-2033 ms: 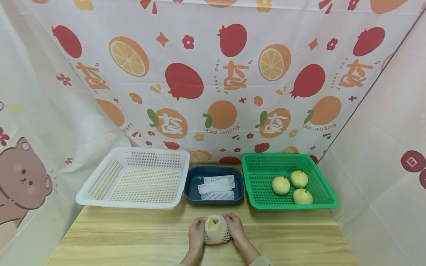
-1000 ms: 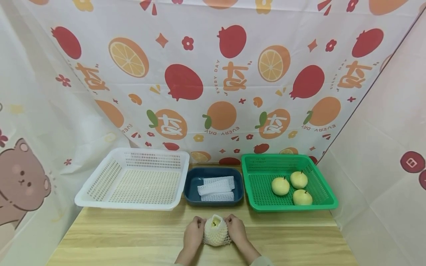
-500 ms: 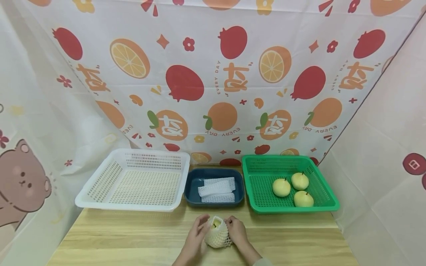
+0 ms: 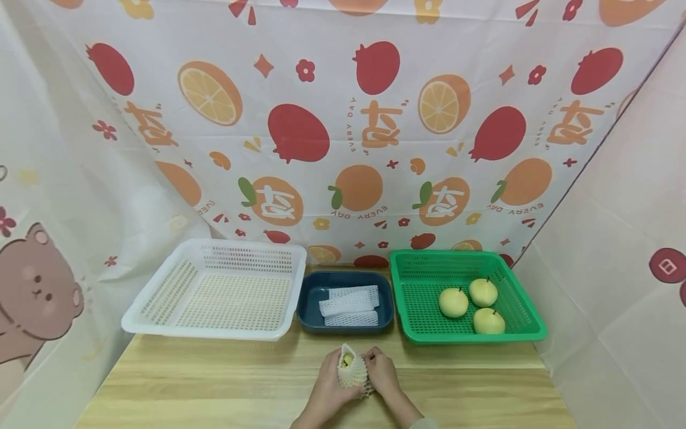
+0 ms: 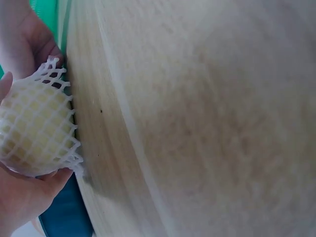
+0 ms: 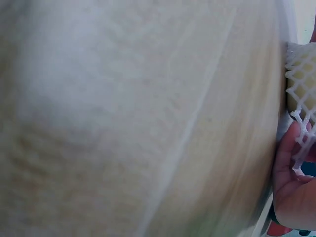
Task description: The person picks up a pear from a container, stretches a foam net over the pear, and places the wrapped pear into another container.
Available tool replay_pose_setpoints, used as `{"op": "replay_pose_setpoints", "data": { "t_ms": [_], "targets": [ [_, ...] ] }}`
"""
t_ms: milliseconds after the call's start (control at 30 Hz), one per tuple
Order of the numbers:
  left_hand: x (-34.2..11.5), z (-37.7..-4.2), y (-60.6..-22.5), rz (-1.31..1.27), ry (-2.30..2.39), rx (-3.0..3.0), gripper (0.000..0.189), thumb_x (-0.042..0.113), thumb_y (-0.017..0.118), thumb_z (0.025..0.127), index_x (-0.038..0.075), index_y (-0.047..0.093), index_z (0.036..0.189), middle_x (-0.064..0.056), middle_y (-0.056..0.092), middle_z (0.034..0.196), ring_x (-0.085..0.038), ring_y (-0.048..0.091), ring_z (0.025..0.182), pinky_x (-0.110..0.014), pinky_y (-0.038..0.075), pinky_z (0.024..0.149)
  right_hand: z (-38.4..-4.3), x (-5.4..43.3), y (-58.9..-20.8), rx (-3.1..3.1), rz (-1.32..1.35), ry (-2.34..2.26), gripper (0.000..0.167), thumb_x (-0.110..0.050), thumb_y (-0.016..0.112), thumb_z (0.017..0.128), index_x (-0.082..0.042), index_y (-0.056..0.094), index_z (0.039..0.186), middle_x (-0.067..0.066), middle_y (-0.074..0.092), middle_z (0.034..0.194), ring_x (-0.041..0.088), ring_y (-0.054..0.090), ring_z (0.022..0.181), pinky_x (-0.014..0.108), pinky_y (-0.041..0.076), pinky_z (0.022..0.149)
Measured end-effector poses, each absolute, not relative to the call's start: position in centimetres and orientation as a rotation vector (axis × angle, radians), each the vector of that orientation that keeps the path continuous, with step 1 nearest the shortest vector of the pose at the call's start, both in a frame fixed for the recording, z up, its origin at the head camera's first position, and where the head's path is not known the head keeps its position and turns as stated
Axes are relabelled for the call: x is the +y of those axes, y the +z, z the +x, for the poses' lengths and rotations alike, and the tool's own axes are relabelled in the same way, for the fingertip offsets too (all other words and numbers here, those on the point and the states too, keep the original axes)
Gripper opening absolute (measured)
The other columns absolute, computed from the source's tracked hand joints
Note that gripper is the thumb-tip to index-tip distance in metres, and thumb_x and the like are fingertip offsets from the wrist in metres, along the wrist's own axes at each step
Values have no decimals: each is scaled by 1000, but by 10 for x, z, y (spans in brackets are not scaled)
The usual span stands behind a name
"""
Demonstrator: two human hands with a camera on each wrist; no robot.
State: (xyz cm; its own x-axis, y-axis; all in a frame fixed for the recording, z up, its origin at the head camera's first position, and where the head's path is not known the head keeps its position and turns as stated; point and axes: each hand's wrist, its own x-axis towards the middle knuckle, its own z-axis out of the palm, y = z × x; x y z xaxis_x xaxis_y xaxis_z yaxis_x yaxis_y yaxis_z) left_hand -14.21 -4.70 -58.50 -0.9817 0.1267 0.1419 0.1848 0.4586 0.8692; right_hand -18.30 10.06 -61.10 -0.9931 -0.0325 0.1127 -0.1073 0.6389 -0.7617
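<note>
A pale yellow pear (image 4: 348,360) sits inside a white foam net sleeve (image 4: 354,376) near the table's front edge. The sleeve's upper end gapes around the pear's stem. My left hand (image 4: 326,388) grips the sleeved pear from the left, with the thumb across its near side. On the other side my right hand (image 4: 383,374) pinches the net's edge. In the left wrist view the mesh (image 5: 37,123) is stretched over the pear and drawn out toward the right hand (image 5: 29,42). The right wrist view shows loose net strands at the right fingers (image 6: 291,148).
Behind the hands stands a dark blue tray (image 4: 304,319) holding several flat white foam nets (image 4: 349,302). A green basket (image 4: 466,338) with three pears is at the right, and a white basket (image 4: 214,330) at the left. A fruit-print curtain (image 4: 343,119) hangs behind.
My left hand let go of the net's left edge, opened beside the pear, then closed around it. The sleeved pear has turned and tilted slightly. My right hand stays at the net's right edge.
</note>
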Motion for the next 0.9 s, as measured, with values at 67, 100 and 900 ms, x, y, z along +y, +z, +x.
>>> {"op": "replay_pose_setpoints", "data": {
  "t_ms": [67,100,900],
  "targets": [
    [-47,-142,-584,-300,-1545,-2656,89,27,84,59,-6,39,129,-18,45,122,-34,44,109,-50,39,89,-183,102,-609,-2757,128,1331,9,-8,58,87,-8,59,78,-1,60,70,11,51,59,27,42,51],
    [-47,-142,-583,-308,-1526,-2669,90,28,84,59,-6,38,129,-18,44,123,-34,44,109,-50,39,89,-183,103,-608,-2758,138,1343,8,-8,57,87,-7,59,79,0,60,71,12,52,60,28,42,52],
    [-48,-143,-584,-384,-1486,-2676,100,25,86,56,-10,31,133,-24,42,122,-37,46,106,-51,41,86,-159,98,-575,-2613,365,2220,49,-31,25,102,2,37,136,21,38,136,39,27,127,55,18,102]
  ]
}}
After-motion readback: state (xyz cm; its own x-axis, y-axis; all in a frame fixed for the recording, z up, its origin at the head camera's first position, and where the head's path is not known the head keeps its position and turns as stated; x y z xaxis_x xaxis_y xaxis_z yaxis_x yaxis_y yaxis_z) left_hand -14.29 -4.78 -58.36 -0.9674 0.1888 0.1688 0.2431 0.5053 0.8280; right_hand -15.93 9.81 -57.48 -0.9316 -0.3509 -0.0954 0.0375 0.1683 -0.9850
